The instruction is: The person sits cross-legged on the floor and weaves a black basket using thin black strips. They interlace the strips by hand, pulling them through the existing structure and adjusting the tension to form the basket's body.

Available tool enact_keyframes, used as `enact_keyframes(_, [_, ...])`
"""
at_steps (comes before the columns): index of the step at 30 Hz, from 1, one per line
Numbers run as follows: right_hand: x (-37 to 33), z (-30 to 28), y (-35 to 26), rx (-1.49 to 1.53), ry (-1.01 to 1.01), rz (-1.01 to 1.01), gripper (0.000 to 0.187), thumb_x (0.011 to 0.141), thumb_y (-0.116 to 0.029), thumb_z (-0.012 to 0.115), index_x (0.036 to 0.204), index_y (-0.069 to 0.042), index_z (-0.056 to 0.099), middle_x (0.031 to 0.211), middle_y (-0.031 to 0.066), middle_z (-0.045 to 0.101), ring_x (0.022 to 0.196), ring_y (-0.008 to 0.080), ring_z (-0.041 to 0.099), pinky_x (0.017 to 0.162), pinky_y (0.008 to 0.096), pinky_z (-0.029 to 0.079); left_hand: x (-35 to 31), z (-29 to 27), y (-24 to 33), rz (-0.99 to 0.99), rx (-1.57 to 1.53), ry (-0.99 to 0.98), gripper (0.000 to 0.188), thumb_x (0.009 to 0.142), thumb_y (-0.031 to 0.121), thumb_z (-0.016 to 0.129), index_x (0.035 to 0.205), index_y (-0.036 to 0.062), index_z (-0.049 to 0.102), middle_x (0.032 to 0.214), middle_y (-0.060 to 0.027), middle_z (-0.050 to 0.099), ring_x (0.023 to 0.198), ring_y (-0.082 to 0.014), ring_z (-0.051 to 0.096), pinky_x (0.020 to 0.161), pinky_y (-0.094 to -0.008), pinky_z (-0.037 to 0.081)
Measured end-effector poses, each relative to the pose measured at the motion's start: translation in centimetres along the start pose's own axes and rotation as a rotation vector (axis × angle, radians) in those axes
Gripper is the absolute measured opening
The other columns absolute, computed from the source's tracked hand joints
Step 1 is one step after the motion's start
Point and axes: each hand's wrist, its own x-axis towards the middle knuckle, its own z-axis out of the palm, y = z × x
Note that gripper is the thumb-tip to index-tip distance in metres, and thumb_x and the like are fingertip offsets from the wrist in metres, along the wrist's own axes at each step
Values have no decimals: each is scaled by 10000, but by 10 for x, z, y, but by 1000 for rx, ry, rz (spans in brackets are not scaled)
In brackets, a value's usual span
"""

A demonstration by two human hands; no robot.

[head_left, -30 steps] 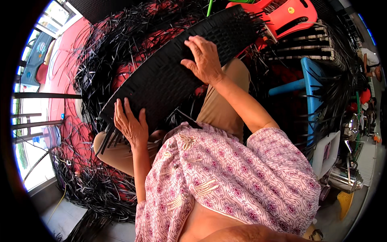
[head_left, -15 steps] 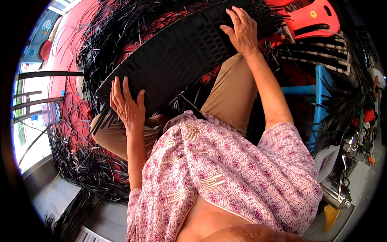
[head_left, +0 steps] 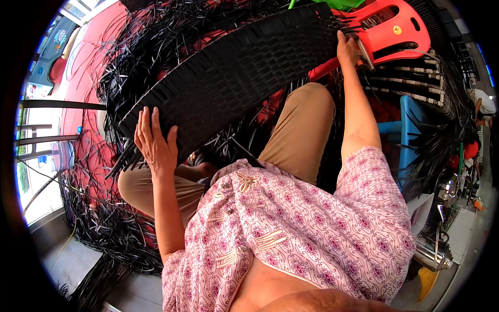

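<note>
A long curved panel of woven black strips (head_left: 239, 62) lies slantwise across my lap. My left hand (head_left: 156, 140) rests flat on its near left end, fingers spread. Loose strip ends stick out of the panel beneath that hand and at its far right end. My right hand (head_left: 349, 51) is off the weave, beyond its right end, beside the red plastic chair (head_left: 384, 39). Its fingers curl against a narrow metallic-looking piece (head_left: 366, 53) at the chair; the grip is partly hidden.
Tangled black strips (head_left: 125, 67) cover much of the red floor covering around me. At the right stand a blue stool (head_left: 408, 135) and a black-and-white woven frame (head_left: 416, 78). A metal flask (head_left: 436, 252) lies lower right. Another person (head_left: 483, 104) is at the far right edge.
My right hand has left the panel's surface and moved right to the red chair, its fingers curling. The left hand stays on the panel, which has shifted slightly. Something green now shows at the top.
</note>
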Motion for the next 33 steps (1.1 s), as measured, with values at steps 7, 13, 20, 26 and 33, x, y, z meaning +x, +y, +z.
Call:
enact_keyframes(7, [0,19,-4,232,-127,-150,770,931,-664,400,1152,28,656,1107,287,658,1097,451,593,944,453,445,42,10,-71,50,55,2,554,933,293,625,1425,89,473,1485,-119,440,1386,-299,386,1135,-439,270])
enact_keyframes(13, [-112,-2,-57,252,-113,-284,668,976,-594,397,979,41,606,968,343,631,961,521,588,816,557,460,82,1,-192,57,94,-89,499,972,321,574,1413,102,498,1463,-120,472,1356,-300,419,1130,-411,289])
enact_keyframes(20, [-292,-45,-78,333,-258,-348,550,996,-517,458,956,28,518,920,300,608,893,499,581,763,528,462,110,18,-69,169,-320,48,499,836,244,731,1271,33,605,1295,-176,606,1220,-351,549,1055,-408,414])
enact_keyframes(26, [-332,-80,-60,305,-372,-317,543,996,-494,479,939,43,529,951,297,626,893,484,604,747,531,472,66,39,72,328,-226,35,622,905,430,646,1402,82,511,1470,-98,453,1385,-294,375,1143,-444,244])
enact_keyframes(33, [-308,-163,-52,256,-285,-529,240,893,-276,705,964,-50,669,832,151,687,741,353,672,659,421,528,34,40,77,336,-245,81,523,890,368,675,1347,131,582,1464,-54,462,1388,-273,372,1120,-437,252])
